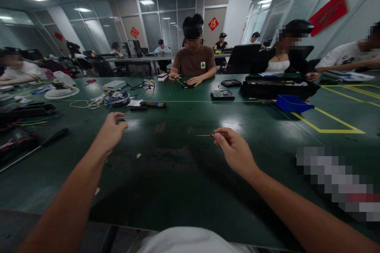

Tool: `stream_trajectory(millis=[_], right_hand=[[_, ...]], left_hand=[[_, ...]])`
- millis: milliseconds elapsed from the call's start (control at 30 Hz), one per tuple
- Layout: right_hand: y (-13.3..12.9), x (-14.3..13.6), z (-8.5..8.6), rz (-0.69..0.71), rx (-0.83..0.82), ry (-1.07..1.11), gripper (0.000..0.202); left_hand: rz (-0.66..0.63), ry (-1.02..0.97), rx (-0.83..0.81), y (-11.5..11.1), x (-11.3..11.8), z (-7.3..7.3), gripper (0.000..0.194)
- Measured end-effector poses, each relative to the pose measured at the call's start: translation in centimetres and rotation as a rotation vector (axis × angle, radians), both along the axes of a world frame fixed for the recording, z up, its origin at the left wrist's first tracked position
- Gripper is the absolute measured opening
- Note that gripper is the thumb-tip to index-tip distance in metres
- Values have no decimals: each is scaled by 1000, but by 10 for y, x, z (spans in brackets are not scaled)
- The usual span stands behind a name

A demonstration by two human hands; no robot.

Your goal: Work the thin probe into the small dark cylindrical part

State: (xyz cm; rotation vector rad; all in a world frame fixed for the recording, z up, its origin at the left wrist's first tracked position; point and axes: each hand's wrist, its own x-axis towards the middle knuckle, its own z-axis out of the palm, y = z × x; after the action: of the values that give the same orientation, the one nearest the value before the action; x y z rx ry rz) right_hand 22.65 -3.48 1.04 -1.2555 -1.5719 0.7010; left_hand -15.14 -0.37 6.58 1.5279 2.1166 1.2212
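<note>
- Red-handled slim screwdriver (208, 135) sits pinched in the right hand (234, 151), above the green table (178, 166), its shaft pointing left.
- Left hand (111, 130), well apart, is closed around a small dark part (120, 119).

Long dark green worktable (178, 166) with yellow tape lines (326, 120), blue bin (292, 103), black tool case (277, 87), hard drive (222, 95), white fan (61, 93), tangled cables (97, 102), black-handled screwdriver (44, 142)
</note>
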Motion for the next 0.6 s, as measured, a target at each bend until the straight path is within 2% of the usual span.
stream_trajectory(millis=[67, 167, 300, 433, 533, 600], right_hand=[[1, 0, -1, 9, 1, 12, 27], [1, 0, 0, 14, -8, 32, 27], [1, -1, 4, -2, -18, 24, 27], [-1, 0, 6, -31, -7, 2, 29], [0, 2, 4, -36, 10, 14, 30], [1, 3, 2, -39, 26, 46, 30]], left_hand=[[-158, 37, -130, 2, 40, -4, 43], [-438, 89, -176, 3, 95, -11, 31], [-685, 114, -181, 4, 145, -29, 27], [-795, 159, -116, 5, 162, -55, 32], [-810, 196, -81, 6, 159, -70, 35], [-813, 191, -58, 8, 154, -76, 37]])
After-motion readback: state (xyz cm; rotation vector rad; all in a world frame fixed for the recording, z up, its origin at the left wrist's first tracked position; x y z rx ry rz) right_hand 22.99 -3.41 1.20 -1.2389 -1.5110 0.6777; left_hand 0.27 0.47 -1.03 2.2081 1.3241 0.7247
